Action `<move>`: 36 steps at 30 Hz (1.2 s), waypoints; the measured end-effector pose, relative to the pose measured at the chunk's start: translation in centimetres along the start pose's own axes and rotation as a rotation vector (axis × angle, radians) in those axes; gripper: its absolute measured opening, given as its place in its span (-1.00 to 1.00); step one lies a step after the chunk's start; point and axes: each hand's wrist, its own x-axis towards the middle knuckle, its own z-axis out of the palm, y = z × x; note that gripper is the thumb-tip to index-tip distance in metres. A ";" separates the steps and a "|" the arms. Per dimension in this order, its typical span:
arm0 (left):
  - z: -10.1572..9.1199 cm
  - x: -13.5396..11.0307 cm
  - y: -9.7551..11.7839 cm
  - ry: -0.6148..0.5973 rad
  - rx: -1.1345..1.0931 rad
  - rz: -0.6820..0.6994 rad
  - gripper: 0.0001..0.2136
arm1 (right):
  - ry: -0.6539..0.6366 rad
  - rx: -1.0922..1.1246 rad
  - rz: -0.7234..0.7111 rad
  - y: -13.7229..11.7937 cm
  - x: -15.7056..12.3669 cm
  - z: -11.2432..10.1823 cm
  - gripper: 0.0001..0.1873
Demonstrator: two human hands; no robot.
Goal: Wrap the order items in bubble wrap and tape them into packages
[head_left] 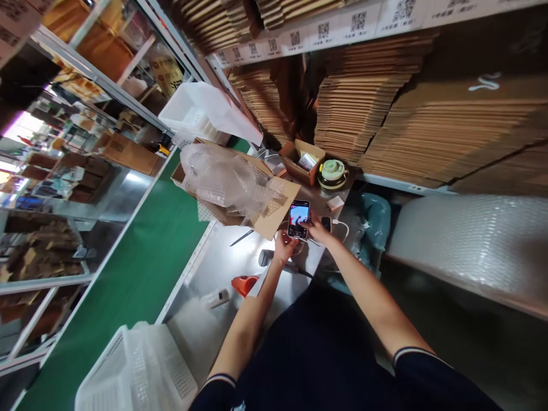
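Observation:
A smartphone (298, 219) with a lit screen is over the right part of the metal worktable (209, 257). My left hand (285, 246) is closed at its lower left edge, fingers curled. From the right, my right hand (317, 228) reaches a finger onto the screen, its other fingers partly hidden. Beside that hand is a small black device (326, 223) with a white cable (343, 228) leading off. Left of the phone stands an open cardboard box (274, 220) heaped with bubble wrap (222, 177).
A green conveyor belt (149, 245) runs along the left. White baskets (107, 371) stand front left and further back. An orange tool (244, 284) lies near my left forearm. A lidded jar (333, 173) sits below shelves of flat cartons (363, 103). At right is a bubble-wrap roll (471, 245).

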 end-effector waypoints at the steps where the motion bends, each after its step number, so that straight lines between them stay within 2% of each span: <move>1: 0.1 -0.1 0.1 0.008 0.004 0.000 -0.57 | 0.000 0.002 -0.002 0.0 -0.1 0.0 -0.32; 8: 0.1 -0.5 1.0 0.024 0.041 0.010 -0.53 | -0.001 -0.033 -0.031 0.2 -0.2 -0.3 -0.37; 13: 0.1 -0.5 1.3 0.020 0.027 0.027 -0.56 | 0.001 -0.125 -0.076 0.2 -0.2 -0.7 -0.15; 16: 0.2 -0.3 1.2 0.038 0.024 0.029 -0.61 | -0.072 -0.203 -0.147 -0.3 -0.2 -0.8 -0.02; 21: 0.0 0.3 1.0 0.047 0.007 0.043 -0.67 | -0.142 -0.272 -0.226 -0.7 -0.1 -0.7 -0.01; 29: 0.0 0.1 0.6 0.020 0.011 0.046 -0.61 | -0.007 -0.110 -0.041 -0.5 -0.1 -0.3 -0.39; 36: 0.2 -0.1 0.7 0.039 0.021 0.034 -0.64 | -0.051 -0.087 -0.001 -0.6 -0.4 -0.1 -0.21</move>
